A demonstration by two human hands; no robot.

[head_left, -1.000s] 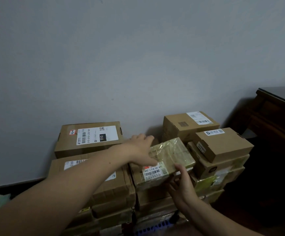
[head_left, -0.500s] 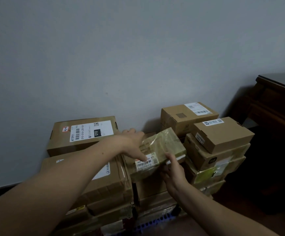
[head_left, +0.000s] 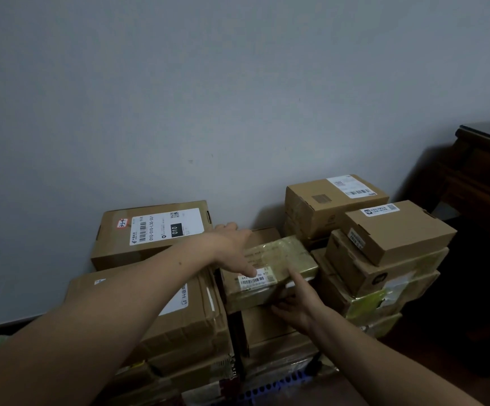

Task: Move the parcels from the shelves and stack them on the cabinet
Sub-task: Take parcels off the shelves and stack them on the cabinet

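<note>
A flat parcel wrapped in shiny yellowish tape, with a barcode label near its front edge, lies on top of the middle pile of cardboard boxes. My left hand reaches over its far left side, and the thumb lies on the label. My right hand holds the near right corner, thumb on top and fingers curled against the front face. The surface under the piles is hidden by boxes.
A box labelled 010 tops a big box on the left. To the right stand a taller box and a small box on taped parcels. Dark wooden furniture stands at far right. The grey wall is close behind.
Both hands have stayed on the taped parcel. It has barely shifted against the other boxes and lies a little flatter. The view has swung slightly.
</note>
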